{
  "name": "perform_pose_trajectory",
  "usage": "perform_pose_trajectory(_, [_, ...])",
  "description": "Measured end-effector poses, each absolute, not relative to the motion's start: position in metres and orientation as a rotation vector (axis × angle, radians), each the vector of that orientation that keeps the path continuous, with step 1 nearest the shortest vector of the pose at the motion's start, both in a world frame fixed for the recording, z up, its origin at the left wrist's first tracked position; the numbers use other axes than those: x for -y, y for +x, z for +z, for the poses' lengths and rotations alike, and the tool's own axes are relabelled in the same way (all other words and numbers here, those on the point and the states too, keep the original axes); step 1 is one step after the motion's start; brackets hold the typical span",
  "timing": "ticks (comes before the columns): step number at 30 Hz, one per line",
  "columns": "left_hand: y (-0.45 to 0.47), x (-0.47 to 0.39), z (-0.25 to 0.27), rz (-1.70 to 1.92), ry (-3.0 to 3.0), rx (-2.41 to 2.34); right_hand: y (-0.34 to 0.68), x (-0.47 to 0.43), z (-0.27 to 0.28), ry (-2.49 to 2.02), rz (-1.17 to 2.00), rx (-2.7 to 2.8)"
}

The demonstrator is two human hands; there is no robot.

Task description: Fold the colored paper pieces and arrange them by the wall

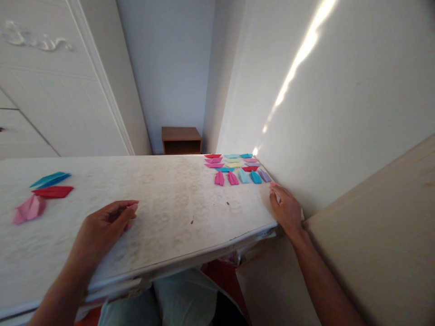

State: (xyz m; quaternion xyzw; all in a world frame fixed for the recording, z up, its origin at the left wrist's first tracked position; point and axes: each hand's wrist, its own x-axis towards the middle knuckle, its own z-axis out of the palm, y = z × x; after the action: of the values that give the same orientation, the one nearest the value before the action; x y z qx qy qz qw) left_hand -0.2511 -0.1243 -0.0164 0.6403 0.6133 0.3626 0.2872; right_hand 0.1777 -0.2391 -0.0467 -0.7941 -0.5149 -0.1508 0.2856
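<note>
My left hand point(109, 222) rests over the white table point(166, 213), its fingers curled in and the thumb against the index finger. Nothing shows in it. By the wall at the table's right end is my right hand point(286, 207), thumb a little apart from the fingers and no object visible between them. Its fingertips are close to a purple folded paper piece point(264, 175); whether they touch it I cannot tell. This piece ends a row with a blue one point(255, 177), a light blue one point(244, 175) and two pink ones point(233, 178). Several flat folded papers point(234, 165) lie in rows behind.
At the left lie a blue folded paper point(50, 179), a red one point(53, 192) and a pink one point(30, 209). A wall point(326, 117) borders the table's right end. A white cabinet point(68, 99) and a brown wooden box shelf point(181, 134) stand beyond the table.
</note>
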Motion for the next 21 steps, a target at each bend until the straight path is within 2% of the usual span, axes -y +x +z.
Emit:
perform_pose_trajectory(11, [-0.255,0.124,-0.02,0.98,1.598,-1.529,0.084,0.206,-0.028,-1.442,0.25,1.77])
perform_pose_trajectory(21, [-0.257,0.124,-0.035,1.121,1.601,-1.367,0.046,0.181,-0.036,-1.463,0.476,1.911])
